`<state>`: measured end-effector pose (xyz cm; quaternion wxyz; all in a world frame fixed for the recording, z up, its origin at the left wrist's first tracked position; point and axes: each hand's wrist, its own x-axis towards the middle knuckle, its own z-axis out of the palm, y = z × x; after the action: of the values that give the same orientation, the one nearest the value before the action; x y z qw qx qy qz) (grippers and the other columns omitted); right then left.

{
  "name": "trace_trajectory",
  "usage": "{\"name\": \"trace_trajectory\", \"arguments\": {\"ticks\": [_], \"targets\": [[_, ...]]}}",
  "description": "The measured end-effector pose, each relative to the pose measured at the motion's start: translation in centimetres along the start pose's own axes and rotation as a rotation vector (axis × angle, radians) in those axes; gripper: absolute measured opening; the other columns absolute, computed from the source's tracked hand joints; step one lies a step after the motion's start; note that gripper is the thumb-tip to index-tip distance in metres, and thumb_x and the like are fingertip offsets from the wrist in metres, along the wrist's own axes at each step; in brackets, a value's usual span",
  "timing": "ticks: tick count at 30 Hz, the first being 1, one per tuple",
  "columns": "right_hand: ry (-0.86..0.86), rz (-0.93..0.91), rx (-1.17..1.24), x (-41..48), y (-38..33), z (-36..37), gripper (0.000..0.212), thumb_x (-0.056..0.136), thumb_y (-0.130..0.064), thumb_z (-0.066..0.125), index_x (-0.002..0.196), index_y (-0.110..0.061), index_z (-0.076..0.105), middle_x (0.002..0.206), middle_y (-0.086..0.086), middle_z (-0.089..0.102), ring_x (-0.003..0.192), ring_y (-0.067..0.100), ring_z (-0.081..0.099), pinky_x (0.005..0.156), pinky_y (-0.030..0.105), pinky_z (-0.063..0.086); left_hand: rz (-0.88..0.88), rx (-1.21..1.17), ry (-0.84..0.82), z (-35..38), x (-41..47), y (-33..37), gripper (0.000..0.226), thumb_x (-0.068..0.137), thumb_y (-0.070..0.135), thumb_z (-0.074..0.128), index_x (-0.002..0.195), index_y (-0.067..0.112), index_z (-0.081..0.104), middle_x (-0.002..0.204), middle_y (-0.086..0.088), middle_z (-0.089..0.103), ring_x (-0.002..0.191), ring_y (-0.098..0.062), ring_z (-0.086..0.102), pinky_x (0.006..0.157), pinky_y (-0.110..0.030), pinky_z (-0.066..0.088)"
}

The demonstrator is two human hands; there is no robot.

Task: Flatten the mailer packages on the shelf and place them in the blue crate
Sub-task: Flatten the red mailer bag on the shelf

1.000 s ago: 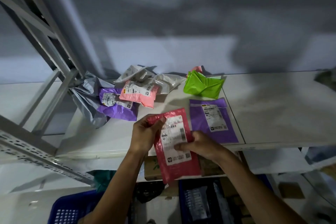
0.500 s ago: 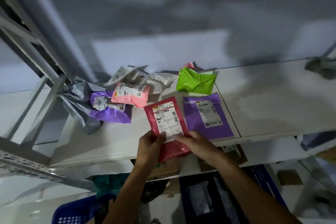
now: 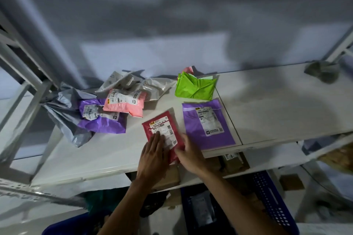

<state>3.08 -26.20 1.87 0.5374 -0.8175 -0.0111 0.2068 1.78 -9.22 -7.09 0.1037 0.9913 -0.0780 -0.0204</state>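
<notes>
A red mailer [image 3: 164, 129] of glossy plastic lies flat on the white shelf [image 3: 267, 105], close to its near edge, white printed label facing up. The left hand [image 3: 154, 156] is open, palm down and fingers straight, pressing on the label's near half. The right hand [image 3: 190, 155] sits at the mailer's right near edge with its thumb on the plastic; whether its fingers tuck under the edge cannot be told.

Just right of the red mailer lies a purple mailer [image 3: 208, 126], smooth and rectangular, label up. Beyond it sits a green mailer [image 3: 194, 87], creased into sharp folds.

To the far left is a loose heap:
- a puffy pink mailer [image 3: 124, 104] resting on a wrinkled second purple one [image 3: 103, 122]
- a crumpled grey bag [image 3: 63, 108] at the left
- shiny silver bags [image 3: 122, 80] behind

Grey metal uprights [image 3: 24, 101] frame the left end. On the lower shelf are brown cardboard boxes [image 3: 233, 160]. The blue crate [image 3: 271, 202], with perforated plastic walls, stands below at the near right.
</notes>
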Motion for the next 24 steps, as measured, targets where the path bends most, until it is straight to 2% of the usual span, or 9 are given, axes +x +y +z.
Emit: {"name": "trace_trajectory", "arguments": {"ticks": [2,4,6,8,10,12,15,20,24], "targets": [[0.083,-0.051,-0.126,0.3,0.1,0.1,0.043,0.102,-0.023,0.055,0.142,-0.022,0.042,0.11,-0.011,0.062,0.085,0.004,0.069,0.066,0.016,0.053,0.005,0.039,-0.017,0.3,0.3,-1.1,0.081,0.101,0.055,-0.012,0.159,0.008,0.021,0.167,-0.014,0.001,0.155,-0.03,-0.006,0.126,-0.049,0.015],[0.268,-0.153,-0.444,0.7,0.3,0.1,0.049,0.096,-0.02,0.063,0.141,-0.015,0.044,0.121,0.0,0.059,0.102,0.013,0.063,0.075,0.021,0.053,-0.024,-0.034,0.04,-0.7,0.4,-0.7,0.079,0.101,0.057,-0.004,0.159,0.007,0.018,0.166,-0.012,0.007,0.155,-0.029,0.003,0.126,-0.046,0.013],[0.371,-0.339,-0.641,1.5,0.9,0.4,0.053,0.091,-0.014,0.065,0.141,-0.012,0.047,0.128,0.006,0.056,0.113,0.02,0.058,0.083,0.028,0.055,-0.005,-0.061,0.099,-1.7,0.5,-0.2,0.076,0.103,0.056,0.002,0.158,0.008,0.024,0.165,-0.011,0.018,0.154,-0.026,0.012,0.124,-0.041,0.015],[0.336,-0.486,-0.7,2.3,1.1,0.8,0.056,0.092,-0.011,0.061,0.146,-0.012,0.044,0.138,0.007,0.053,0.123,0.021,0.053,0.097,0.031,0.052,0.039,-0.065,0.123,-1.8,0.7,-0.6,0.066,0.106,0.049,0.018,0.157,0.008,0.028,0.164,-0.011,0.023,0.153,-0.024,0.017,0.124,-0.039,0.015],[0.26,-0.57,-0.739,3.5,1.6,1.5,0.056,0.096,-0.011,0.052,0.151,-0.012,0.04,0.153,0.006,0.045,0.138,0.02,0.042,0.112,0.033,0.04,0.1,-0.093,0.126,-1.7,1.0,-1.5,0.061,0.106,0.042,0.03,0.155,0.006,0.032,0.163,-0.011,0.025,0.153,-0.024,0.018,0.124,-0.042,0.024],[0.207,-0.584,-0.783,4.8,2.6,2.3,0.052,0.104,-0.024,0.04,0.154,-0.01,0.036,0.162,0.006,0.033,0.149,0.019,0.029,0.121,0.035,0.029,0.235,-0.05,0.155,-1.3,1.2,-2.5,0.056,0.107,0.034,0.036,0.154,0.003,0.034,0.163,-0.014,0.026,0.154,-0.028,0.018,0.122,-0.047,0.028],[0.16,-0.551,-0.873,6.1,4.7,3.2,0.059,0.108,-0.042,0.022,0.155,-0.008,0.033,0.164,0.007,0.027,0.154,0.019,0.02,0.121,0.044,0.03,0.355,0.011,0.224,-1.1,1.1,-3.1,0.054,0.107,0.027,0.046,0.152,-0.001,0.034,0.162,-0.019,0.026,0.154,-0.032,0.019,0.12,-0.051,0.029],[0.211,-0.558,-0.917,6.6,5.9,3.4,0.06,0.108,-0.044,0.017,0.157,-0.013,0.032,0.165,0.003,0.026,0.153,0.015,0.02,0.12,0.042,0.026,0.253,-0.012,0.242,-1.0,1.2,-2.8,0.057,0.107,0.034,0.032,0.153,0.001,0.034,0.163,-0.016,0.026,0.154,-0.026,0.018,0.122,-0.047,0.027],[0.196,-0.549,-0.922,6.7,6.1,3.5,0.059,0.108,-0.041,0.015,0.154,-0.011,0.037,0.163,0.006,0.03,0.152,0.018,0.025,0.119,0.042,0.025,0.146,0.005,0.207,-1.5,1.7,-2.6,0.059,0.102,0.038,0.035,0.153,0.008,0.039,0.161,-0.011,0.033,0.152,-0.023,0.026,0.123,-0.041,0.022]]}}
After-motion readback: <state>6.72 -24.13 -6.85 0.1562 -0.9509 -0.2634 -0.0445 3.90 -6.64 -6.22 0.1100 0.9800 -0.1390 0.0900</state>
